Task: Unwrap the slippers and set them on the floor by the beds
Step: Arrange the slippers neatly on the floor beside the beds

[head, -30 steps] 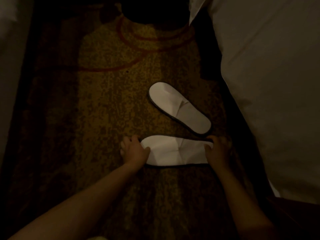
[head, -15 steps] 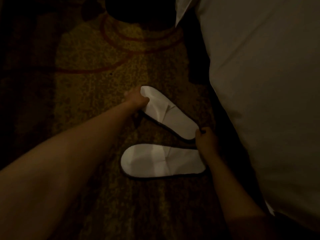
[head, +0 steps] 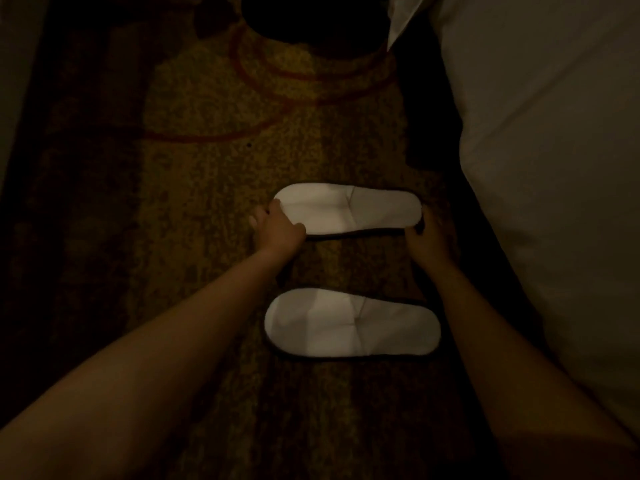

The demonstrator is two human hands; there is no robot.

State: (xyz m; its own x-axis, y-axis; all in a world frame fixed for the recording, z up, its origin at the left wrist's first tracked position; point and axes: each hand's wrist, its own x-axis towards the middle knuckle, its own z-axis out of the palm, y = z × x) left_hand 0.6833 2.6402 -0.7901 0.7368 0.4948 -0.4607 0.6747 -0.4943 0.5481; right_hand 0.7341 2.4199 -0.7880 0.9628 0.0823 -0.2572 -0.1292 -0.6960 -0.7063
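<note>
Head view: left hand [head: 277, 227] grip curled round far slipper [head: 349, 213] toe; right hand [head: 428, 239] grip pinching heel (dim light).

Dim, grainy view; corners black; wide-angle bending at edges.

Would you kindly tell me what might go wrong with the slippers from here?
1. The left hand and right hand grip the far slipper by its ends; an uneven release may leave it skewed against the near slipper.
2. The right forearm passes close beside the near slipper's heel, so drawing back might nudge it.
3. The light is dim, so alignment is hard to judge.
</note>
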